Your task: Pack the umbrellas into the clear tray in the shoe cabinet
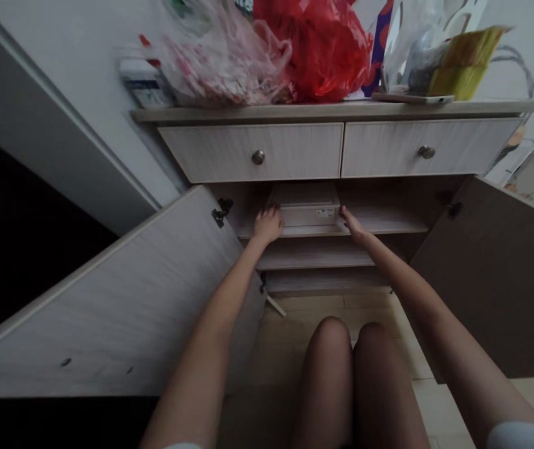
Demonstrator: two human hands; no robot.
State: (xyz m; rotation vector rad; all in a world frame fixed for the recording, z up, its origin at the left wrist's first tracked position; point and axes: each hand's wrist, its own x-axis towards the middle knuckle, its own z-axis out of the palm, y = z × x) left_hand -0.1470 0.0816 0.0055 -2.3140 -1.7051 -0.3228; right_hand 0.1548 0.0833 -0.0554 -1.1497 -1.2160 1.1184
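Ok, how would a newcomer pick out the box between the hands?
Find the cabinet with both doors open. Below its two knobbed drawers, on the upper shelf, the low pale box sits between the left hand and right hand. A printed label near its front's right end sets it apart from the pale shelf and drawers.

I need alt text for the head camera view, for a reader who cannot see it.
A person's left hand and right hand flank a pale box on the upper shelf of an open cabinet. Above are two closed drawers; a red plastic bag sits on top.
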